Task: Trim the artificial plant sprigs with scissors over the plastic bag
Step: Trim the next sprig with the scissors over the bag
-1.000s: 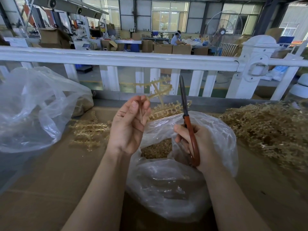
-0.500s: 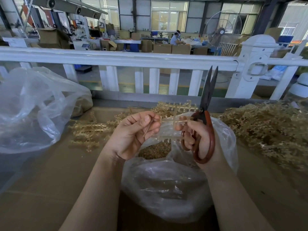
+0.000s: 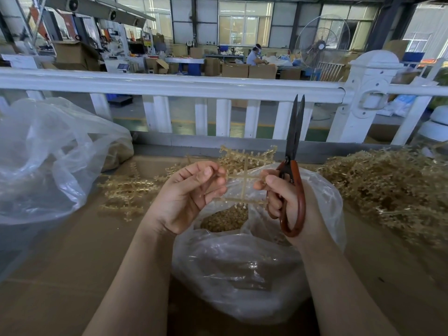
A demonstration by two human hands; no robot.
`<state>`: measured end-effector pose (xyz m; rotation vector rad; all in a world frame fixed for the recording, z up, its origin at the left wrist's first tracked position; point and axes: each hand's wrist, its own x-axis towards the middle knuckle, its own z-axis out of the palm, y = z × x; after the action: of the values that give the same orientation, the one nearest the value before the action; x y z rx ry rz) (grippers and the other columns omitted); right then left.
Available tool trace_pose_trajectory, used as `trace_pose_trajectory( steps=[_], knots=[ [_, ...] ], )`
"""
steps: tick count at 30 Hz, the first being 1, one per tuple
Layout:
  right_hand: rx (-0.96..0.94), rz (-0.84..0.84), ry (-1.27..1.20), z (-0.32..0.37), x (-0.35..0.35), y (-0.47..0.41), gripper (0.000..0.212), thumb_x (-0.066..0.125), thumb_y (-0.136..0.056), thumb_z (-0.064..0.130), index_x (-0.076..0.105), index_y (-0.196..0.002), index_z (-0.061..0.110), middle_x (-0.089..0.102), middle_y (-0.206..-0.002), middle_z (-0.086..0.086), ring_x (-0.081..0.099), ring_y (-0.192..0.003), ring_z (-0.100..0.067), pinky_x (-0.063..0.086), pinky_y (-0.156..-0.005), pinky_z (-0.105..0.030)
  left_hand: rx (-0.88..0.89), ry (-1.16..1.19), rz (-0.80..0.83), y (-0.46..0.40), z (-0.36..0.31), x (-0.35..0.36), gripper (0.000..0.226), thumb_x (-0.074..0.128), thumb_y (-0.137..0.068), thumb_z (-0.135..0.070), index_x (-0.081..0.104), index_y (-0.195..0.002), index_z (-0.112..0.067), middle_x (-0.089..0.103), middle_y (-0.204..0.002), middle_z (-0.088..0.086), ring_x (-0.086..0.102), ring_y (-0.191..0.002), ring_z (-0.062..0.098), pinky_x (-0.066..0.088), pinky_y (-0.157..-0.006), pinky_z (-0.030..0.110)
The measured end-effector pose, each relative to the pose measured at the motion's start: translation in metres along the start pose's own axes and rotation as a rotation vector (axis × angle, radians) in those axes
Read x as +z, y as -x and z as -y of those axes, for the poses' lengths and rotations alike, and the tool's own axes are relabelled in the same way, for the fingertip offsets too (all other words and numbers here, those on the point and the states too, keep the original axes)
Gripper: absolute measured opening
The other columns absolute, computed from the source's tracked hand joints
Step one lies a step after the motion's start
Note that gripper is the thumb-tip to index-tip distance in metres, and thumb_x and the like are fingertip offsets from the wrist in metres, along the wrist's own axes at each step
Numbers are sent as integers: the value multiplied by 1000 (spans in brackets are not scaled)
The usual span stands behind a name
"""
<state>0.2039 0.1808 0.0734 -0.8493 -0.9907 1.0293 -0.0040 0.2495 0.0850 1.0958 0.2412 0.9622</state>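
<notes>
A tan plastic sprig frame (image 3: 244, 180) with small buds hangs above the open mouth of the clear plastic bag (image 3: 242, 275). My left hand (image 3: 189, 197) pinches its left end between thumb and fingers. My right hand (image 3: 283, 197) pinches the frame's right end with its fingertips while its other fingers grip the red-handled scissors (image 3: 292, 170). The dark blades point straight up, slightly parted. Cut tan pieces (image 3: 225, 218) lie inside the bag.
A heap of tan sprigs (image 3: 388, 187) lies at the right, loose sprig frames (image 3: 126, 190) at the left. A large clear bag (image 3: 43, 161) sits far left. A white railing (image 3: 194, 86) runs behind the cardboard-covered table (image 3: 72, 263).
My left hand lowered the sprig frame from upright to flat over the bag. My right hand rose to take its other end, swinging the scissors upright with the blades slightly parted.
</notes>
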Motion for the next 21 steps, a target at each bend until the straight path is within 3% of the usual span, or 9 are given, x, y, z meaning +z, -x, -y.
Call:
trace_pose_trajectory(
  steps=[4, 6, 9, 11, 13, 15, 18, 21],
  knots=[
    [10, -17, -3, 0, 6, 1, 13, 66, -86, 13, 68, -98, 6, 73, -86, -12, 38, -43, -6, 33, -41, -16, -147, -121, -125, 1, -1, 10, 74, 93, -48, -54, 62, -102, -14, 70, -98, 3, 68, -91, 17, 58, -78, 33],
    [14, -6, 9, 0, 10, 1, 13, 65, -86, 10, 67, -97, 5, 74, -84, -12, 38, -42, -6, 33, -40, -16, -214, -238, -174, -1, 4, 16, 91, 95, -45, -54, 61, -115, -7, 71, -109, 10, 69, -101, 25, 58, -86, 39],
    [47, -11, 41, -1, 12, 0, 8, 64, -90, 1, 66, -96, 6, 68, -75, -10, 39, -43, -11, 33, -40, -19, -199, -298, -220, -3, 10, 25, 61, 88, -68, -27, 62, -120, -6, 70, -116, 20, 69, -106, 31, 53, -97, 48],
    [50, 6, 44, -2, 10, 0, 9, 65, -90, 4, 66, -99, 3, 70, -76, -8, 39, -43, -10, 33, -40, -19, -148, -272, -239, -4, 10, 25, 36, 81, -68, -19, 72, -102, -10, 75, -97, 16, 72, -87, 23, 59, -86, 39],
    [26, 17, 48, -2, 6, 0, 26, 70, -86, 18, 67, -103, -1, 70, -74, -6, 40, -43, -9, 33, -40, -18, -103, -273, -238, -3, 8, 23, 22, 80, -65, -18, 77, -86, -13, 74, -78, 8, 69, -71, 16, 58, -70, 29],
    [-9, 8, 62, -1, 5, 0, 42, 74, -83, 33, 68, -104, -3, 66, -71, -2, 40, -45, -10, 33, -40, -18, -93, -296, -212, -2, 6, 21, 18, 80, -62, -19, 79, -80, -13, 72, -71, 6, 66, -65, 13, 56, -62, 26],
    [-45, -4, 33, 1, 4, 0, 60, 78, -81, 47, 66, -106, -6, 60, -83, -16, 41, -48, -11, 32, -39, -19, -92, -344, -169, -1, 3, 19, 12, 80, -63, -17, 78, -74, -14, 69, -65, 4, 62, -55, 9, 51, -51, 21],
    [-1, -12, 40, 3, 2, 0, 52, 81, -78, 47, 71, -97, 0, 48, -73, -14, 40, -48, -11, 31, -39, -20, -104, -401, -152, 0, 2, 18, 9, 79, -64, -14, 78, -72, -14, 68, -62, 5, 57, -49, 8, 46, -48, 18]
  ],
)
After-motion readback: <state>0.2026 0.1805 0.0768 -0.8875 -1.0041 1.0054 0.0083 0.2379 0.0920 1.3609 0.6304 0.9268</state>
